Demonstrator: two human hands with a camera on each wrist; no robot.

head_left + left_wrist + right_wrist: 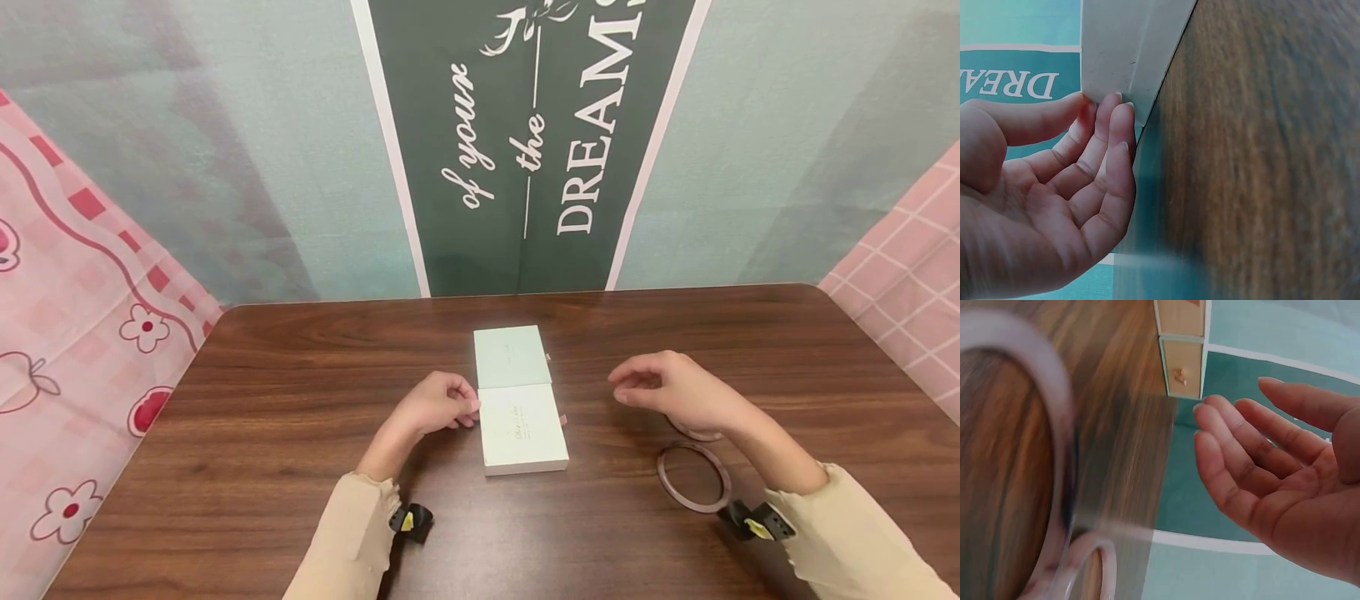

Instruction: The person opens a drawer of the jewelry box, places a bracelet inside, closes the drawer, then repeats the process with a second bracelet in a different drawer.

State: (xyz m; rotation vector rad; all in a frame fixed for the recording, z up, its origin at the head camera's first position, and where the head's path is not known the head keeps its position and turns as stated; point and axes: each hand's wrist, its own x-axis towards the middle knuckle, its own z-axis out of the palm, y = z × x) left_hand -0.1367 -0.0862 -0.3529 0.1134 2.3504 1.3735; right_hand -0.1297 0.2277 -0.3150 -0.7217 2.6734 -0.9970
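Two flat, lidded-looking boxes lie end to end on the table: a white box (522,427) with gold lettering nearer me, and a pale mint box (512,357) beyond it. Small ribbon tabs stick out of their right sides. My left hand (438,403) is at the left side of the white box, its thumb and fingertips touching the edge. To the right of the boxes, my right hand (671,390) hovers with loosely bent fingers and holds nothing. Below it lies a brownish bangle (662,477); a second bangle (701,435) is mostly hidden by that hand.
The brown wooden table (300,400) reaches back to a grey-green curtain (315,167) with a dark lettered panel. A pink patterned cloth (82,350) hangs at the left, and pink checked cloth (907,275) at the right. Each wrist carries a small black camera.
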